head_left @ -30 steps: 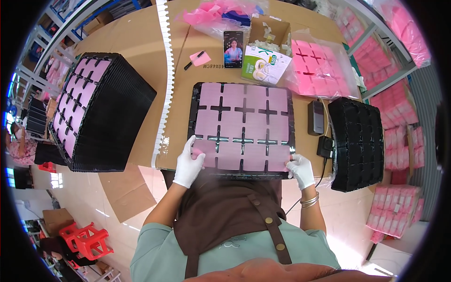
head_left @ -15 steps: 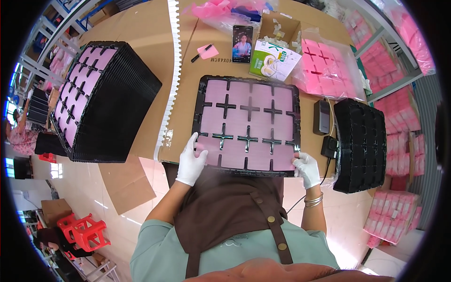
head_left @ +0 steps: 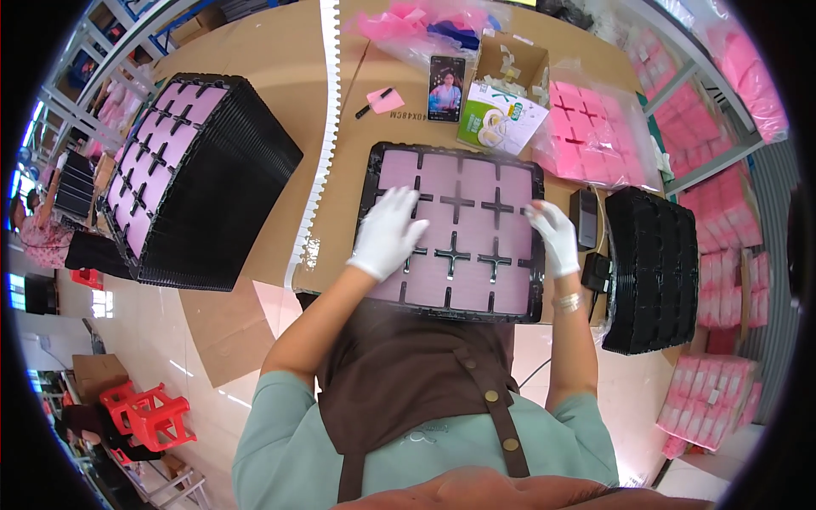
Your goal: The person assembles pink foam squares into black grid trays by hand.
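Observation:
In front of me on the cardboard-covered table lies a black plastic tray with cross-shaped dividers, its cells filled with pale pink sheets. My left hand, in a white glove, is over the tray's left part with fingers stretched out; whether it touches the sheets I cannot tell. At the tray's right rim is my right hand, gloved too, its fingers somewhat bent and slightly blurred. It seems to hold nothing.
A tall stack of black trays with pink sheets on top stands left; another black stack stands right. Behind are a phone, a small cardboard box, a cutter knife and bagged pink pieces. A black power bank lies right.
Both hands have left the tray's near corners and moved away from me. The left is now over the sheets, the right farther up the right rim. The tray looks nearly unmoved.

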### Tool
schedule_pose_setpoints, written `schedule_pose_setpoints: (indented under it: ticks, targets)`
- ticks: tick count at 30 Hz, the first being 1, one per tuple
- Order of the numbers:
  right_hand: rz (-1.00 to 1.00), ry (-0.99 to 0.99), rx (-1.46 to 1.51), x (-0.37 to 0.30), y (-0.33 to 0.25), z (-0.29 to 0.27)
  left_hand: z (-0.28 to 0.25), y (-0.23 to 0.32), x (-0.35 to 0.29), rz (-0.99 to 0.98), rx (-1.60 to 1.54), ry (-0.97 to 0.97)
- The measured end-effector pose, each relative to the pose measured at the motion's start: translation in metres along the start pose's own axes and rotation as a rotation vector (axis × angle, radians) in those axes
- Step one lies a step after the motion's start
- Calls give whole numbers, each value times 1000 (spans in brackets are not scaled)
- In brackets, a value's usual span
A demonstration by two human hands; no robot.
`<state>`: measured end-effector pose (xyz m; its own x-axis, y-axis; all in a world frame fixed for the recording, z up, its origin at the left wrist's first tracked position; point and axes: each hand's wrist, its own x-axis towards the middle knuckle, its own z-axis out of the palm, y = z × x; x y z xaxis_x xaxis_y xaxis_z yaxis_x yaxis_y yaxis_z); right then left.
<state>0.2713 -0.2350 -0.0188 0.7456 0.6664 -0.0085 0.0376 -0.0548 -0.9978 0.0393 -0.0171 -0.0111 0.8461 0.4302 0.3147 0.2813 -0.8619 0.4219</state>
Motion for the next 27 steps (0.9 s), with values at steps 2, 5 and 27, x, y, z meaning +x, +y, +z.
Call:
schedule_pose_setpoints:
  ticks: [2,5,27]
  targets:
    - [-21,-75,-95,41,18,17,22,3,31,130,153,-89]
    - [233,-147,172,77,25,35,47,-14,52,79,206,-203]
    - [336,-269,-84,-122,31,16,-28,18,-121,141,144,-444]
